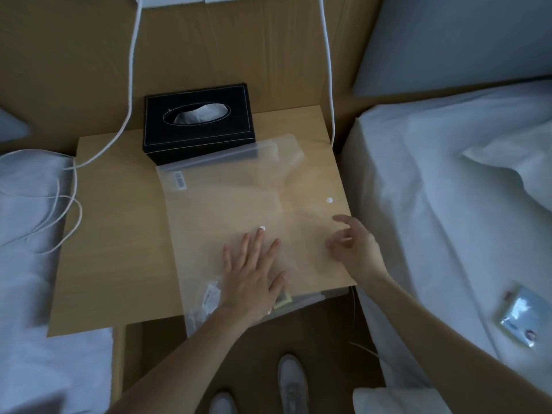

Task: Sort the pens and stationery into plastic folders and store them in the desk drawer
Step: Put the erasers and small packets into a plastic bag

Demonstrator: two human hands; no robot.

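Plastic folders (239, 198) — both hands, seemingly flat, atop.

The head camera looks steeply down (wide-angle, close) onto the bedside table (119, 234).

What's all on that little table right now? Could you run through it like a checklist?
Surface: wooden bedside table, between two beds.
Job's things: translucent plastic folder lying flat with white snap buttons; small packets blurred at its near edge; no pens made out.
Clutter: black tissue box at the back; a badge pouch on the right bed.
Hands: left hand flat on the folder, fingers straight; right hand over the folder's right part, loosely curled, holding nothing.
Cables: white cables hang down the wall onto the left bed.
Surroundings: white bedding, pale shoes below.
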